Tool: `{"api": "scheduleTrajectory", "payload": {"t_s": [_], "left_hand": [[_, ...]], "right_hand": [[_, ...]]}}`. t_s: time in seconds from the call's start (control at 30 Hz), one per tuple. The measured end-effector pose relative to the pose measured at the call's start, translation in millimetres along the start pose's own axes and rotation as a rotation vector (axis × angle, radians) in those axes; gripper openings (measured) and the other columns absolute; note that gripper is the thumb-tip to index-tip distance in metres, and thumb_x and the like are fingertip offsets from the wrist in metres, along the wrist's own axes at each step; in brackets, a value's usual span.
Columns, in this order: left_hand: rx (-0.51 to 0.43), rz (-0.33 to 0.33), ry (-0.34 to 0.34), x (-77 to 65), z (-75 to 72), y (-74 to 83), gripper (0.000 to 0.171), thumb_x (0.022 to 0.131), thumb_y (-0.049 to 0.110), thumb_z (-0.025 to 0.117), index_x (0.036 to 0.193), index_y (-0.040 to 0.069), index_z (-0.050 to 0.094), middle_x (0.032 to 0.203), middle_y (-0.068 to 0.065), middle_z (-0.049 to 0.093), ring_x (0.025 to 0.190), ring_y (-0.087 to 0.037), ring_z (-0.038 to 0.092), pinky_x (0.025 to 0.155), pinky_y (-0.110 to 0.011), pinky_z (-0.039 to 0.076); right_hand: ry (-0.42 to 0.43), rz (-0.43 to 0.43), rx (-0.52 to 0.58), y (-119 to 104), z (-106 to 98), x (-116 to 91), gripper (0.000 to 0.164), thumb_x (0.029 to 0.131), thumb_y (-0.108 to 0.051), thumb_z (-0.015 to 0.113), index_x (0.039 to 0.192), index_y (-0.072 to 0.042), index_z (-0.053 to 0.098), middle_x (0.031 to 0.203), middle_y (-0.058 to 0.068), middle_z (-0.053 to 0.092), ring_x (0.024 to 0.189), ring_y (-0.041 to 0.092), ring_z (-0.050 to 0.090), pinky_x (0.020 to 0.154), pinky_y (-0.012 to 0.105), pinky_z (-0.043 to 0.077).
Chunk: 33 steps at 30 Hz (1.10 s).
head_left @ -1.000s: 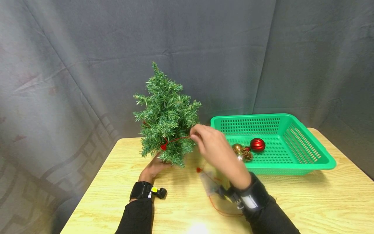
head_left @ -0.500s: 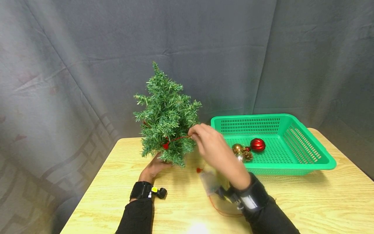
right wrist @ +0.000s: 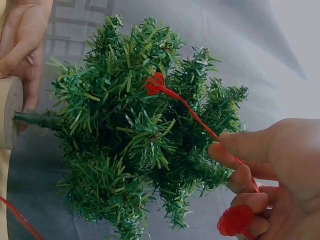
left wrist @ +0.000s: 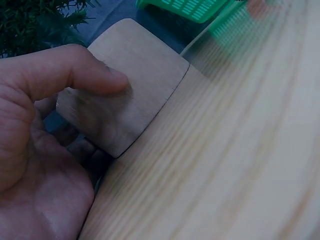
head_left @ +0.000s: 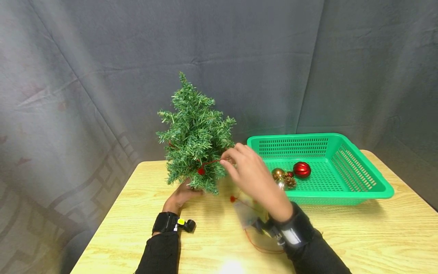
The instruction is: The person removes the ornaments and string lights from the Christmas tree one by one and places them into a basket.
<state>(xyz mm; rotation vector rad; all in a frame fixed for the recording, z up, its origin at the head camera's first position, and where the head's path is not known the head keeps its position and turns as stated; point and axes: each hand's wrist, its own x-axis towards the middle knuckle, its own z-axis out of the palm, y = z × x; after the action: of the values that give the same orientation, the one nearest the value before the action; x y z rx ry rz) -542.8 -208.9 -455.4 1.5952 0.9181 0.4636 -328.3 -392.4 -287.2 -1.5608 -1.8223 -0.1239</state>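
A small artificial Christmas tree stands on the table, held at its round wooden base by my left hand. In the left wrist view the thumb lies on the base's side, with the other fingers partly hidden behind it. My right hand pinches the thin wire of a red light string between thumb and fingertips, at the tree's right side. One red flower-shaped cap lies against the lower branches. Another red cap hangs by the curled fingers of that hand.
A green plastic basket stands to the right with a red ball, a gold ball and a pine cone inside. More red wire and a pale box lie on the table below the right forearm.
The red cap at the lower branches has shifted a little to the right across the tree. My right hand has moved slightly, still pinching the wire; the left hand stays at the base.
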Motion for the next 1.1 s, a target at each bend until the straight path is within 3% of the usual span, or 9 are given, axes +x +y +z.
{"api": "scheduleTrajectory", "payload": {"t_s": [0.17, 0.47, 0.7, 0.93, 1.1], "left_hand": [[-0.007, 0.002, -0.01, -0.4, -0.7, 0.4, 0.098, 0.091, 0.001, 0.066, 0.153, -0.012, -0.009, 0.106, -0.016, 0.074, 0.099, -0.021, 0.071, 0.105, -0.049, 0.048], [0.001, -0.022, 0.008, 1.1, -0.1, -0.4, 0.1, 0.089, 0.008, 0.071, 0.155, -0.009, -0.002, 0.088, -0.004, 0.075, 0.116, -0.04, 0.062, 0.117, -0.061, 0.028], [0.001, -0.041, 0.001, -0.3, 0.3, 0.5, 0.101, 0.089, 0.009, 0.072, 0.156, -0.008, -0.003, 0.102, -0.016, 0.075, 0.124, -0.042, 0.058, 0.119, -0.063, 0.021], [-0.006, -0.031, -0.011, -0.6, -0.1, -0.6, 0.101, 0.09, 0.007, 0.07, 0.155, -0.008, -0.005, 0.095, -0.008, 0.075, 0.112, -0.035, 0.066, 0.117, -0.06, 0.029], [0.014, -0.028, 0.005, -1.0, 1.2, 0.8, 0.101, 0.089, 0.007, 0.072, 0.155, -0.01, -0.003, 0.11, -0.023, 0.072, 0.121, -0.042, 0.06, 0.118, -0.061, 0.026]], "right_hand": [[0.006, -0.011, -0.014, 0.9, 0.9, 0.1, 0.014, 0.094, -0.023, 0.067, 0.102, -0.013, 0.072, 0.086, -0.003, 0.06, 0.079, 0.011, 0.053, 0.071, 0.025, 0.048], [0.032, -0.036, 0.035, 1.9, 2.0, 0.4, 0.008, 0.096, -0.015, 0.065, 0.101, -0.011, 0.069, 0.091, -0.001, 0.061, 0.075, 0.01, 0.053, 0.066, 0.021, 0.049], [0.017, -0.028, 0.047, 1.6, 3.2, 0.2, 0.008, 0.096, -0.011, 0.062, 0.101, -0.008, 0.067, 0.094, 0.003, 0.064, 0.079, 0.012, 0.057, 0.071, 0.024, 0.054], [-0.037, 0.034, 0.062, 0.3, 3.0, 0.2, 0.01, 0.099, -0.012, 0.057, 0.105, -0.007, 0.062, 0.097, 0.004, 0.061, 0.082, 0.013, 0.056, 0.074, 0.027, 0.054], [-0.046, 0.041, 0.06, -0.8, 2.4, 0.4, 0.013, 0.1, -0.015, 0.057, 0.108, -0.008, 0.063, 0.098, 0.003, 0.061, 0.081, 0.013, 0.054, 0.072, 0.026, 0.051]]}}
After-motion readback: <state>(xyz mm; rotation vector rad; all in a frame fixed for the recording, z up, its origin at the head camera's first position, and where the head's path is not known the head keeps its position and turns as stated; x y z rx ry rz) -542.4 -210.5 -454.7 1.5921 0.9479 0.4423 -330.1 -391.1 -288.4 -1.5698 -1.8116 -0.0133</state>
